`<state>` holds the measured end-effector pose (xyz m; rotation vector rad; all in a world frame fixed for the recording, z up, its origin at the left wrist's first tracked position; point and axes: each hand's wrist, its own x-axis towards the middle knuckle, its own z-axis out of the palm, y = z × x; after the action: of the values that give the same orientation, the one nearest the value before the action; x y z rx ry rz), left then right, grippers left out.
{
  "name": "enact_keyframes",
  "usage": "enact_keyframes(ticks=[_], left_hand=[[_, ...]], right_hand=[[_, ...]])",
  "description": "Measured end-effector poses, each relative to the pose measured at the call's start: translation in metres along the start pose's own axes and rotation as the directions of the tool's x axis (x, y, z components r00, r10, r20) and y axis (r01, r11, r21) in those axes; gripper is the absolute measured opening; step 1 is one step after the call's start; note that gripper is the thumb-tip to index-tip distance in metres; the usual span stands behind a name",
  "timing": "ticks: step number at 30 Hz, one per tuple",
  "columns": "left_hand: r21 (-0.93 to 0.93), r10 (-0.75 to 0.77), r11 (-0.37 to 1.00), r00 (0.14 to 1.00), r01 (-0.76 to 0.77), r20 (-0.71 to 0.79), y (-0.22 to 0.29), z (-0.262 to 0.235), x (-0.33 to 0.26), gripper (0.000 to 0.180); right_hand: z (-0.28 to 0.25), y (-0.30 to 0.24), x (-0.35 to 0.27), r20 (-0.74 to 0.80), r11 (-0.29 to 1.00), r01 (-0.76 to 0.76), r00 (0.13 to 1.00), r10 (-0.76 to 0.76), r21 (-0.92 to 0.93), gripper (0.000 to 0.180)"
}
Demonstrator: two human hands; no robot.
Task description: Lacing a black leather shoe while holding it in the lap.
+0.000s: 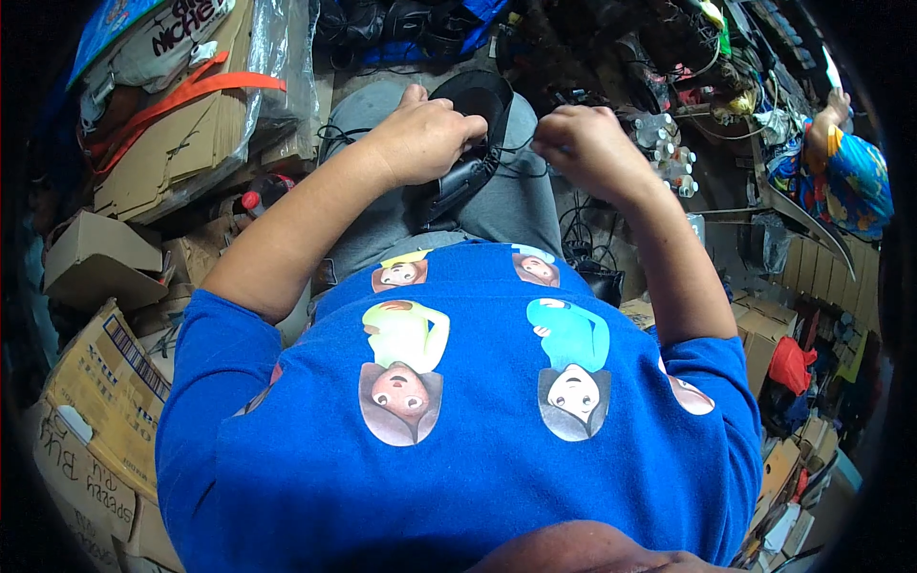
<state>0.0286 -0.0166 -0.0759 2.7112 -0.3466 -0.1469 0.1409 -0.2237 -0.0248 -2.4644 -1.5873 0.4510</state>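
Note:
A black shoe point(470, 180) rests on my lap between my grey-clad thighs, its dark rounded end pointing away from me. My left hand point(427, 136) is closed on the shoe's left side, with the thumb side raised; the fingertips are partly hidden behind it. A thin black cord point(517, 149) runs from the shoe toward my right hand point(585, 145). That hand is held just right of the shoe, apart from it, its fingers curled in a pinch on the cord. More dark cord loops lie over my left knee.
Flattened cardboard point(205, 124) with an orange strap point(191, 100) stands at the left, near a red-capped bottle point(252, 201) and a cardboard box point(103, 260). Several small bottles point(669, 153) stand at the right. Another person in bright patterned clothing point(857, 181) is at the far right.

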Motion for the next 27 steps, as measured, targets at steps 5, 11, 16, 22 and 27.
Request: enact_keyframes(ticks=[5,11,16,22,27], left_hand=[[0.015,0.042,0.999,0.998,-0.043,0.045,0.0,-0.002,0.007,0.01],[0.043,0.122,0.992,0.989,-0.119,-0.077,-0.013,0.001,-0.006,0.009],[0.144,0.003,0.99,0.998,0.006,-0.066,-0.044,-0.015,-0.056,0.009],[-0.885,-0.343,0.462,0.932,0.058,-0.118,-0.059,-0.03,-0.072,0.015],[-0.949,-0.32,-0.143,0.92,-0.281,-0.225,-0.032,-0.015,-0.008,0.016]], right_hand=[[0.018,-0.02,0.01,0.092,0.958,0.112,0.992,-0.091,-0.263,0.011],[0.034,-0.003,0.017,-0.018,0.972,0.185,0.982,-0.189,-0.144,0.008],[0.034,0.021,0.007,0.015,0.98,0.152,0.988,-0.151,-0.127,0.008],[0.018,-0.005,0.01,0.051,0.979,0.098,0.995,-0.091,-0.177,0.014],[0.013,-0.026,0.014,0.08,0.958,0.122,0.991,-0.105,-0.258,0.018]])
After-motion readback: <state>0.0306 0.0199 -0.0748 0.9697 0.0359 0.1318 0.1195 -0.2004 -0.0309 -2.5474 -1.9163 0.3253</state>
